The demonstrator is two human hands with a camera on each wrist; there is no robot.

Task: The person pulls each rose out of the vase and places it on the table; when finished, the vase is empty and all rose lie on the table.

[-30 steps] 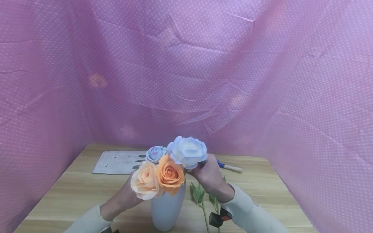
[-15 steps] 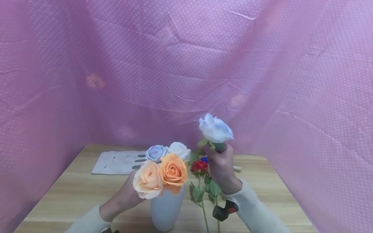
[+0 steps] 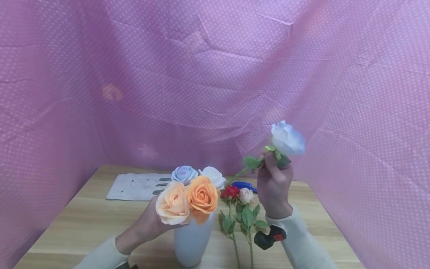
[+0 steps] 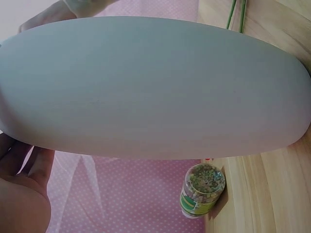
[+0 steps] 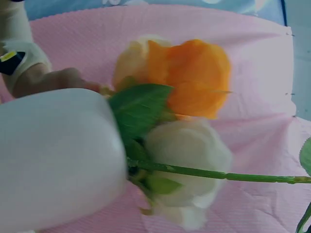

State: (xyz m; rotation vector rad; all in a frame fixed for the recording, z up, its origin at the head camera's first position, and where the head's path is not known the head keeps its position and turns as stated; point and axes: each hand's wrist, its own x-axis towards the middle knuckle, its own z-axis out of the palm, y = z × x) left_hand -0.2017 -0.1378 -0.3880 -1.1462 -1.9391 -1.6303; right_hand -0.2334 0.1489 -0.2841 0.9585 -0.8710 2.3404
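My left hand (image 3: 147, 222) grips the upper part of a tall white vase (image 3: 193, 241) from the left, its fingertips hidden behind the blooms in the head view. Out of the vase's mouth stand a peach rose (image 3: 173, 203), an orange rose (image 3: 202, 198), a white rose (image 3: 213, 176) and a small blue-violet rose (image 3: 184, 174). Up to the right, my right hand (image 3: 277, 186) pinches a pale blue artificial flower (image 3: 287, 138) just under its head. Its green stem (image 5: 204, 172) slants down to the vase mouth, where the lower end is out of sight.
A red rose (image 3: 230, 191) and a pale pink rose (image 3: 246, 195) lie on the wooden table right of the vase. Behind them is a blue tool (image 3: 243, 186). A flat white cloth (image 3: 134, 186) lies back left; the left wrist view shows a jar of small pebbles (image 4: 204, 184).
My right hand has moved from beside the vase up and to the right with the pale blue flower, uncovering the white, red and pink roses. The left hand stays at the vase.
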